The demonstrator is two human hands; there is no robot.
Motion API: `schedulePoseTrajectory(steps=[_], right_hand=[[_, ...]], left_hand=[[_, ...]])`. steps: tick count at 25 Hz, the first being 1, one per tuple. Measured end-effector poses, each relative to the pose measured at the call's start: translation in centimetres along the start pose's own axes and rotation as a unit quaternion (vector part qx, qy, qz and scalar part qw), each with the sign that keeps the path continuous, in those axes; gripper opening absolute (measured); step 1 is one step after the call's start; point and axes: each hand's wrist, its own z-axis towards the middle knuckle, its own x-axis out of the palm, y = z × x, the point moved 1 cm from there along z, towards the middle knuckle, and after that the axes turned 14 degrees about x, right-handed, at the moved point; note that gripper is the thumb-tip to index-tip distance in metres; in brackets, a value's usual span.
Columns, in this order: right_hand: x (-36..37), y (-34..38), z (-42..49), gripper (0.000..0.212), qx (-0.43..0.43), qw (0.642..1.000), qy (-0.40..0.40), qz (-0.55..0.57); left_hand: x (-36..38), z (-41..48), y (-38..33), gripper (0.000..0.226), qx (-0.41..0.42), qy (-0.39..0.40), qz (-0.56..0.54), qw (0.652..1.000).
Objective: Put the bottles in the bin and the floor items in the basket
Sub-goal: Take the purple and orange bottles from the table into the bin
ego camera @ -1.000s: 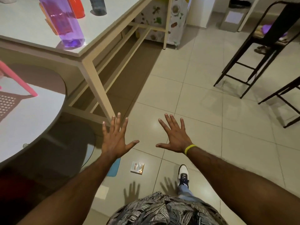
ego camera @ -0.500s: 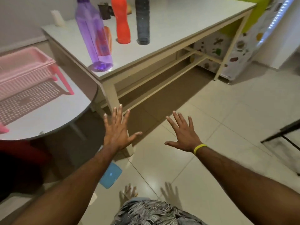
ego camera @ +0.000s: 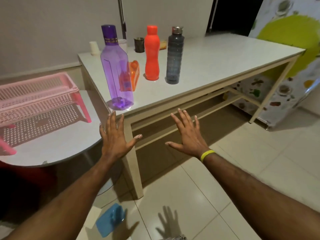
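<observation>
A: Your left hand (ego camera: pixel 115 137) and right hand (ego camera: pixel 188 135) are empty, fingers spread. What's the risk?
B: The purple bottle (ego camera: pixel 116 70) stands at the tabletop's (ego camera: pixel 216 63) near corner; brush it and it topples off

Lighting: dim indoor, source overhead; hand shadows fell on floor tiles (ego camera: pixel 259 179) at lower centre. Glare: purple bottle (ego camera: pixel 116 70) base. Wide-angle bending at edges; lower left corner dark.

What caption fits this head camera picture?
Both open hands held out before three upright bottles on the table.
</observation>
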Motion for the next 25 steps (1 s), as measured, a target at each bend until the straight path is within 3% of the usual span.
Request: schedulePoseTrajectory(steps=[4, 7, 10, 18, 22, 25], right_hand=[[0.0, 0.5, 4.1, 0.107, -0.032, 0.998, -0.004, 0.055], [0.9, 0.2, 7.9, 0.106, -0.062, 0.994, -0.004, 0.095], [2.0, -0.5, 11.1, 0.107, -0.073, 0.986, -0.005, 0.150], [3.2, -3.0, 20.0, 0.104, -0.122, 0.967, 0.030, 0.220], [2.4, -0.7, 23.4, 0.098, -0.132, 0.955, 0.032, 0.264], [2.0, 2.3, 26.1, 0.090, -0.118, 0.947, 0.042, 0.296]], left_hand=[[-1.0, 4.3, 0.5, 0.107, -0.041, -0.074, -0.066, 0.994], [-2.1, 8.0, 1.1, 0.114, -0.116, -0.143, -0.158, 0.970], [-3.0, 11.5, 1.7, 0.118, -0.138, -0.169, -0.225, 0.950], [-1.2, 15.8, 1.9, 0.098, -0.230, -0.241, -0.303, 0.893], [-1.9, 16.4, 2.1, 0.091, -0.228, -0.275, -0.294, 0.887], [-3.4, 17.3, 3.5, 0.080, -0.242, -0.304, -0.332, 0.860]])
